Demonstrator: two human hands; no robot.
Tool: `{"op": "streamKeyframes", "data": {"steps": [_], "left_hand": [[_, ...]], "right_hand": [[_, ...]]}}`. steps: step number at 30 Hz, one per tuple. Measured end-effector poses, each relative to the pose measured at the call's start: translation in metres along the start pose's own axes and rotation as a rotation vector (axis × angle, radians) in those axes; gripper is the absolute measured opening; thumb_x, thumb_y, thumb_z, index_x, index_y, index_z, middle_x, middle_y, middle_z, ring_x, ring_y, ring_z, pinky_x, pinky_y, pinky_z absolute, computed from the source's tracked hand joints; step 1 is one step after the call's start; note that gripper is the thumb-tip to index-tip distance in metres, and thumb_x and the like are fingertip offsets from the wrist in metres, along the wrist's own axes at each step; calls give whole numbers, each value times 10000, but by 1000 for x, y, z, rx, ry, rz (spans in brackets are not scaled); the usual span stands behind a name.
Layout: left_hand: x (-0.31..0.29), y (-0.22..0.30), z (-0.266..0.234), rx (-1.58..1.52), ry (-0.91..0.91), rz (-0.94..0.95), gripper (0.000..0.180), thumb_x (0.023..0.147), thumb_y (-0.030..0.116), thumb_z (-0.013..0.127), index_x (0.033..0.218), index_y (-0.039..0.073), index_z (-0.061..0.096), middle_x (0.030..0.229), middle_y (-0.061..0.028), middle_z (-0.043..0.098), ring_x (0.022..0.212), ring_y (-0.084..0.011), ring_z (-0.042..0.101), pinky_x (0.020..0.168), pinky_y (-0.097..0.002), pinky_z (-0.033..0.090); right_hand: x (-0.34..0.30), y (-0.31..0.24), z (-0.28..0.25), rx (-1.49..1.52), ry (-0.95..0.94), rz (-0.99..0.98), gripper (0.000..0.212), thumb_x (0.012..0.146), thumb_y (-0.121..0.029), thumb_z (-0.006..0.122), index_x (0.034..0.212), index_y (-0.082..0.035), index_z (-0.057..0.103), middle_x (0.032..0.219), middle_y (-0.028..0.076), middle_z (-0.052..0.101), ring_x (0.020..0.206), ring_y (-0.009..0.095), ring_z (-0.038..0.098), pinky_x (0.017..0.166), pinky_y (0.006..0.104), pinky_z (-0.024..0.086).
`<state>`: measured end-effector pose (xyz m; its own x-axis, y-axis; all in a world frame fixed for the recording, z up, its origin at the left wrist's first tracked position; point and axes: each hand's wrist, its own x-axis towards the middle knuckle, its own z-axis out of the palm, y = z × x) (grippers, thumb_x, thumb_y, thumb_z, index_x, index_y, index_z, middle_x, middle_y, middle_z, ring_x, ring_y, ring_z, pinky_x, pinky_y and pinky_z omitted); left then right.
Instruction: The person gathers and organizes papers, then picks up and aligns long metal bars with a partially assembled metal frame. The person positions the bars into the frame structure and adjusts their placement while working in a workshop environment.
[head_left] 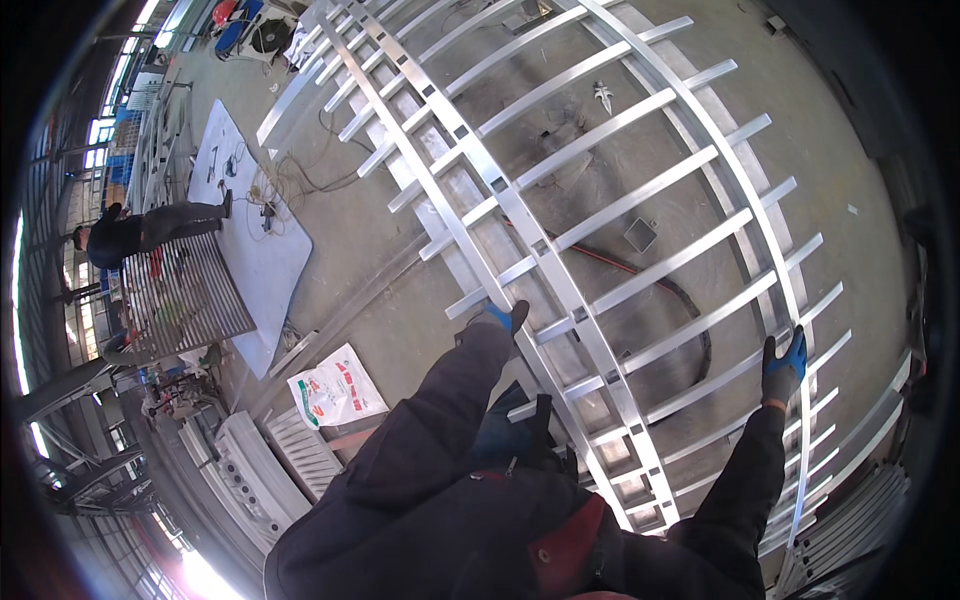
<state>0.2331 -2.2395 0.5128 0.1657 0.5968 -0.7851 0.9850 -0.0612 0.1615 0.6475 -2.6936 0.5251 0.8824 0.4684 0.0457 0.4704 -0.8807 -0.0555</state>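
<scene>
A long silver metal railing frame (640, 196) stretches before me, its many crossbars joined to lengthwise rails. My left hand (507, 315), in a blue and dark glove, is closed over the narrow left rail (448, 208). Farther right, my right hand (785, 365), gloved the same way, wraps around the outer rail (783, 270) with its thumb on the inner side. Between them runs a rail with a row of dark square holes (560, 275). My body hides part of the frame's near end.
A white printed bag (340, 388) lies on the floor at my left. Beyond it, another person (165, 228) stands by a slatted metal panel (185, 290) and a pale sheet (255, 250). Below the crossbars are a dark hose (690, 300) and a spear-shaped metal ornament (602, 97).
</scene>
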Motion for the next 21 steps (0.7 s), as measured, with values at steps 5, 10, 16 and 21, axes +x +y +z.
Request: {"op": "streamKeyframes", "data": {"steps": [5,10,16,21], "left_hand": [[-6,1,-2,79,12,-78,796,905,676,557,1419,68,582,1395,-241,604,1306,-418,565,1081,-479,451],[-3,3,-3,138,17,-78,777,916,666,551,1410,67,591,1384,-237,613,1305,-417,566,1074,-483,455],[15,-13,5,127,-18,58,739,929,637,555,1389,61,607,1373,-244,617,1294,-404,576,1049,-479,474],[6,-15,4,40,-19,11,745,931,639,555,1389,53,604,1366,-237,625,1295,-400,576,1053,-475,472]], "right_hand": [[15,19,10,94,-41,38,560,965,-287,614,1467,-63,505,1331,251,612,1194,437,596,1009,475,496],[-1,44,16,-134,-56,82,634,877,-152,657,1484,-105,479,1337,219,610,1191,418,606,1015,472,500],[35,69,31,-209,-268,206,563,902,-240,678,1434,-128,531,1287,200,637,1177,394,622,979,481,519],[50,70,36,-113,-320,255,308,895,-245,700,1162,-92,679,1142,192,697,1084,412,653,916,504,534]]}}
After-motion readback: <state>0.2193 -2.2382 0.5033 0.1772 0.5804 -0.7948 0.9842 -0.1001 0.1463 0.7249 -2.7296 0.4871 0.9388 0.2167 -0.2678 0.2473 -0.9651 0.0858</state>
